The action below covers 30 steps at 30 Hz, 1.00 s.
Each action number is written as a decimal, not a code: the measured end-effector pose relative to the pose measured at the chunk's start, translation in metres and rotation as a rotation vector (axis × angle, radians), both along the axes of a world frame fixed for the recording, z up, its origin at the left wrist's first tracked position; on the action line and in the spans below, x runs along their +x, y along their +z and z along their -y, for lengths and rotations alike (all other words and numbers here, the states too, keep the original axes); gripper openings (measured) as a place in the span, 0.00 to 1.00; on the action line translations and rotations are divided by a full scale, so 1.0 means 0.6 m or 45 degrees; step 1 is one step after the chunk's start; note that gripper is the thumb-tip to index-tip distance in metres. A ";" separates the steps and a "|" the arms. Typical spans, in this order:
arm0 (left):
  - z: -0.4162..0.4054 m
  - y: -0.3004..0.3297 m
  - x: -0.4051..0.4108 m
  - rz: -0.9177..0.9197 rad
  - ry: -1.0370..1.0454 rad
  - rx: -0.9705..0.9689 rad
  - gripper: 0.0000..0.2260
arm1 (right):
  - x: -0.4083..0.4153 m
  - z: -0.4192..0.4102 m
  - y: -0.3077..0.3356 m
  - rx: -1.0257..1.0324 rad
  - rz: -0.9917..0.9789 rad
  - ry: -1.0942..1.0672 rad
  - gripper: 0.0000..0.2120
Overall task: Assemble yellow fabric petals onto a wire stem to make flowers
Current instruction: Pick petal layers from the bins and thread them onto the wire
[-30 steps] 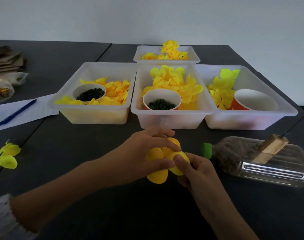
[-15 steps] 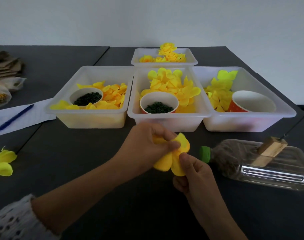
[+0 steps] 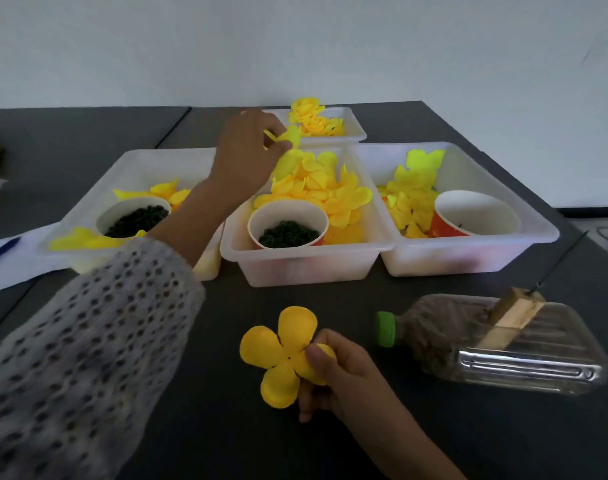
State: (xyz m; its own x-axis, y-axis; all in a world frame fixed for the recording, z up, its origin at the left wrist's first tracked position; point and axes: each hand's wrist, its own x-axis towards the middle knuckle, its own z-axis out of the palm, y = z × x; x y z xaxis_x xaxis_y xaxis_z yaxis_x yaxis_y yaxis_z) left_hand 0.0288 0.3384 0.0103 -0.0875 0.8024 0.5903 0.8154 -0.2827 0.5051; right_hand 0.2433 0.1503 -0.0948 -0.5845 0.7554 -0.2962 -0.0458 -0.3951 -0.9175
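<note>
While my right hand [image 3: 333,379] pinches the four-lobed petal piece [image 3: 284,355] flat and face-up near me — centre hole exposed, probably for threading — my left hand [image 3: 247,150] reaches over the middle bin [image 3: 306,265], fingers closed on another petal [image 3: 288,136].

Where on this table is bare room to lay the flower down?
Bare dark table lies between the middle tub, the bottle and the left sleeve. The far side is crowded with tubs.
</note>
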 end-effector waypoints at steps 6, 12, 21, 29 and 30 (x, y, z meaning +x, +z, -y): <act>-0.053 -0.047 -0.022 -0.246 -0.151 -0.421 0.19 | 0.010 -0.026 0.015 -0.079 -0.241 0.084 0.23; 0.024 -0.031 -0.024 -0.055 -0.205 -0.230 0.22 | -0.002 -0.062 0.065 0.218 -0.299 -0.090 0.12; 0.176 0.006 0.007 1.357 -0.887 -0.798 0.30 | -0.089 -0.155 0.177 0.412 -0.324 -0.421 0.15; 0.172 0.042 0.037 1.597 -1.261 -0.726 0.33 | -0.137 -0.206 0.248 1.131 0.353 -0.896 0.09; 0.167 0.051 0.045 1.687 -1.183 -0.653 0.30 | -0.139 -0.206 0.255 1.188 0.365 -0.956 0.07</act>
State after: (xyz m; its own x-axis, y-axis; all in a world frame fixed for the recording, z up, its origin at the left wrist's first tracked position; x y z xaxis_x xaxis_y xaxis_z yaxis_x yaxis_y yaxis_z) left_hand 0.0559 0.2384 0.0408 0.3039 0.9344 0.1861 -0.5452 0.0103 0.8383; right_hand 0.1598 0.2738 0.0584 0.0832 0.8672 0.4910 0.2710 0.4545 -0.8485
